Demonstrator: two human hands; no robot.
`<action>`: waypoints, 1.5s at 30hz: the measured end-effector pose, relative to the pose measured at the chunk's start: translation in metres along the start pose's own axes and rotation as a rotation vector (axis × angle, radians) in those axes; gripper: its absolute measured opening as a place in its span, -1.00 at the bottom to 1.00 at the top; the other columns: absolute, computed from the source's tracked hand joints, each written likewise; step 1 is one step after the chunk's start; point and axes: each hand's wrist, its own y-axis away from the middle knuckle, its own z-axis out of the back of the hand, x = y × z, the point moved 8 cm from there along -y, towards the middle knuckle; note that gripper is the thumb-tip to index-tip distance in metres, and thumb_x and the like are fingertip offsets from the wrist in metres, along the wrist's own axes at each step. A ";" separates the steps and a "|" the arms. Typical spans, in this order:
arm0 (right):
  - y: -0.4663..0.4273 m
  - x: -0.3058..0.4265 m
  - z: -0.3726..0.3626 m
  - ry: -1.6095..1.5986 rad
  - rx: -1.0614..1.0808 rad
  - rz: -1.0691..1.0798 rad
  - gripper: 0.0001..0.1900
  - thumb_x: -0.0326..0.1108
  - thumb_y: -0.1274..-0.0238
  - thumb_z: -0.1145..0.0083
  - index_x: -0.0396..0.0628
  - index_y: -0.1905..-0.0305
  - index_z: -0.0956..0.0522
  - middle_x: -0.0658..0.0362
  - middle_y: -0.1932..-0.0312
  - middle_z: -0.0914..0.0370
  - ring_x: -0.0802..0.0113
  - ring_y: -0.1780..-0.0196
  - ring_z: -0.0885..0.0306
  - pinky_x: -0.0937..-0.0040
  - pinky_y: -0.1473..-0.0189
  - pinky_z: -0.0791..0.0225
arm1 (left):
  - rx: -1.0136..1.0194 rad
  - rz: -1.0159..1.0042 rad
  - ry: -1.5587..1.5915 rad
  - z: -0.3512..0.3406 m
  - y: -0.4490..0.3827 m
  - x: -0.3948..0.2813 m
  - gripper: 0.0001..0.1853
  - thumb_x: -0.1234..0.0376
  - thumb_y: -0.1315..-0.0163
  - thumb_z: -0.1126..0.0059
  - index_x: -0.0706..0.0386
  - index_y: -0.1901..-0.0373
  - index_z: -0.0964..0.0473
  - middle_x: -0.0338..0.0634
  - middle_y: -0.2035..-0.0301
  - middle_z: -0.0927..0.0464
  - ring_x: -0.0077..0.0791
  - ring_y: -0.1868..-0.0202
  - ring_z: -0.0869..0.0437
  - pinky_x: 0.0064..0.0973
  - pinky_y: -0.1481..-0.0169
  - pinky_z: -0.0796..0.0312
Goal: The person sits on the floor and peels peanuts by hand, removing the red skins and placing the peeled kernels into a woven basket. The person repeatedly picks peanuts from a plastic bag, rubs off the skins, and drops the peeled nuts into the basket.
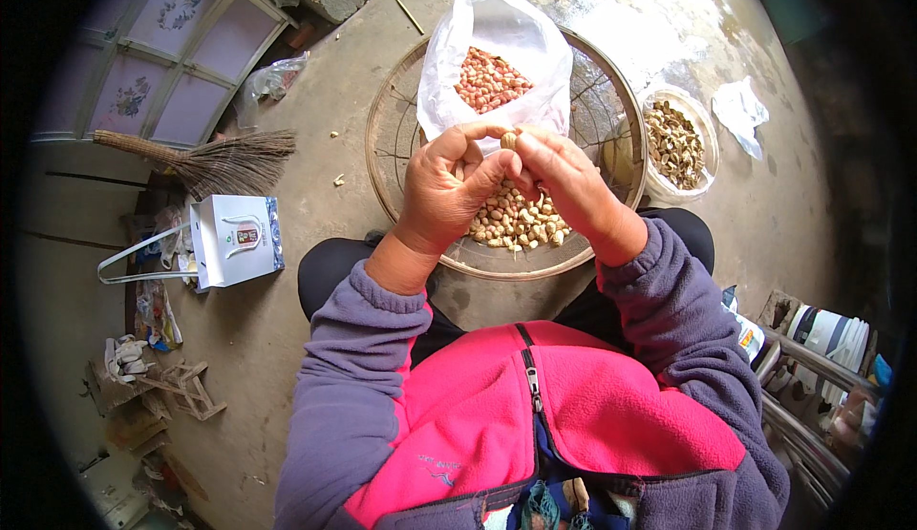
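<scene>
A peanut in its shell (509, 141) is pinched between the fingertips of my left hand (451, 179) and my right hand (569, 179). Both hands are raised above a round mesh sieve (390, 165) with a wooden rim. Below them, unshelled peanuts (519, 225) lie heaped on the mesh, partly hidden by my fingers. Just beyond my hands, a white plastic bag (440, 93) stands on the sieve with its mouth spread. Red-skinned shelled peanuts (493, 82) fill part of the bag.
Right of the sieve stands a lined bucket (715, 150) of peanut shells (673, 145). A crumpled white bag (740, 111) lies beyond it. To the left are a straw broom (215, 157), a white paper bag (233, 240) and a small wooden stool (188, 390). Metal tubing (817, 358) runs at lower right.
</scene>
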 end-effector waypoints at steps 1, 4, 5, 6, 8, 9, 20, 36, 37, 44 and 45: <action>0.002 0.003 -0.003 0.037 0.006 0.005 -0.66 -0.07 -0.53 0.13 -0.10 0.23 -0.50 0.40 0.44 -0.35 0.68 0.40 -0.23 0.64 0.37 -0.12 | 0.019 -0.017 -0.031 -0.002 0.001 -0.002 -0.73 0.44 -0.28 -0.27 0.26 0.00 -0.56 -0.51 0.53 -0.35 -0.87 0.53 -0.25 -0.81 0.47 -0.09; 0.002 0.011 -0.007 -0.067 0.012 0.077 -0.73 -0.17 -0.50 0.05 -0.14 0.24 -0.49 0.39 0.45 -0.33 0.65 0.38 -0.25 0.58 0.38 -0.16 | 0.022 -0.142 -0.169 -0.002 -0.001 -0.022 -0.74 0.47 -0.27 -0.26 0.26 0.00 -0.58 -0.49 0.55 -0.34 -0.86 0.55 -0.23 -0.78 0.49 -0.07; 0.002 0.013 -0.007 -0.045 0.012 0.093 -0.73 -0.18 -0.50 0.05 -0.15 0.26 -0.49 0.36 0.48 -0.33 0.63 0.38 -0.27 0.55 0.38 -0.17 | 0.023 -0.190 -0.213 -0.003 -0.002 -0.028 -0.74 0.48 -0.27 -0.26 0.26 0.00 -0.58 -0.48 0.55 -0.34 -0.86 0.55 -0.23 -0.78 0.49 -0.07; 0.002 0.019 -0.004 0.127 -0.013 0.163 -0.74 -0.21 -0.47 0.03 -0.16 0.31 -0.47 0.31 0.51 -0.32 0.58 0.42 -0.28 0.50 0.40 -0.18 | 0.032 -0.155 -0.211 -0.002 -0.001 -0.027 -0.77 0.46 -0.28 -0.24 0.26 0.04 -0.59 -0.44 0.56 -0.37 -0.82 0.56 -0.25 -0.73 0.49 -0.12; 0.004 0.031 -0.001 0.472 -0.063 0.302 -0.74 -0.27 -0.40 -0.01 -0.18 0.41 -0.44 0.21 0.58 -0.29 0.47 0.48 -0.30 0.41 0.44 -0.19 | 0.051 -0.086 -0.206 -0.002 0.002 -0.025 -0.83 0.42 -0.29 -0.21 0.25 0.12 -0.59 -0.34 0.58 -0.42 -0.74 0.57 -0.30 -0.63 0.48 -0.22; 0.005 0.035 -0.003 0.549 -0.082 0.337 -0.73 -0.29 -0.36 -0.02 -0.19 0.44 -0.41 0.16 0.60 -0.27 0.41 0.51 -0.29 0.37 0.46 -0.19 | 0.014 -0.099 -0.154 0.000 0.002 -0.025 -0.84 0.38 -0.34 -0.15 0.25 0.14 -0.58 -0.36 0.55 -0.41 -0.75 0.53 -0.29 -0.66 0.44 -0.21; 0.010 0.052 -0.021 1.083 -0.030 0.656 -0.82 -0.30 -0.18 -0.18 -0.10 0.39 -0.42 0.05 0.50 -0.39 0.03 0.41 -0.47 0.18 0.41 -0.33 | 0.333 0.434 0.487 -0.025 0.006 0.000 -0.58 0.06 -0.50 0.10 0.25 0.27 -0.50 -0.37 0.40 -0.47 -0.72 0.35 -0.39 -0.69 0.23 -0.27; 0.000 0.039 0.001 0.594 -0.199 0.458 -0.79 -0.33 -0.42 -0.01 -0.17 0.37 -0.42 0.13 0.56 -0.29 0.31 0.47 -0.32 0.36 0.40 -0.22 | 0.054 0.311 0.441 -0.002 -0.017 0.021 -0.66 0.08 -0.41 -0.01 0.19 0.28 -0.47 -0.37 0.57 -0.42 -0.64 0.57 -0.37 -0.62 0.48 -0.26; -0.001 0.034 0.005 0.503 -0.221 0.400 -0.76 -0.31 -0.45 0.01 -0.18 0.37 -0.42 0.16 0.57 -0.27 0.38 0.47 -0.28 0.40 0.40 -0.20 | -0.021 0.177 0.236 0.006 -0.029 0.012 -0.68 0.11 -0.41 -0.03 0.21 0.27 -0.47 -0.34 0.57 -0.45 -0.60 0.57 -0.41 -0.59 0.47 -0.32; -0.006 0.029 0.015 0.528 -0.263 0.374 -0.75 -0.30 -0.47 0.02 -0.20 0.34 -0.46 0.22 0.53 -0.35 0.49 0.41 -0.28 0.46 0.35 -0.23 | -0.286 -0.203 -0.743 0.036 -0.049 -0.017 -0.74 0.29 -0.30 -0.19 0.18 0.03 -0.58 -0.11 0.48 -0.57 -0.46 0.50 -0.55 -0.50 0.35 -0.44; -0.005 0.029 0.016 0.505 -0.274 0.360 -0.74 -0.28 -0.48 0.04 -0.19 0.34 -0.45 0.26 0.50 -0.34 0.53 0.39 -0.25 0.50 0.34 -0.20 | -0.275 -0.180 -0.713 0.037 -0.049 -0.016 -0.76 0.29 -0.30 -0.18 0.16 0.05 -0.58 -0.11 0.45 -0.59 -0.41 0.49 -0.58 -0.47 0.35 -0.47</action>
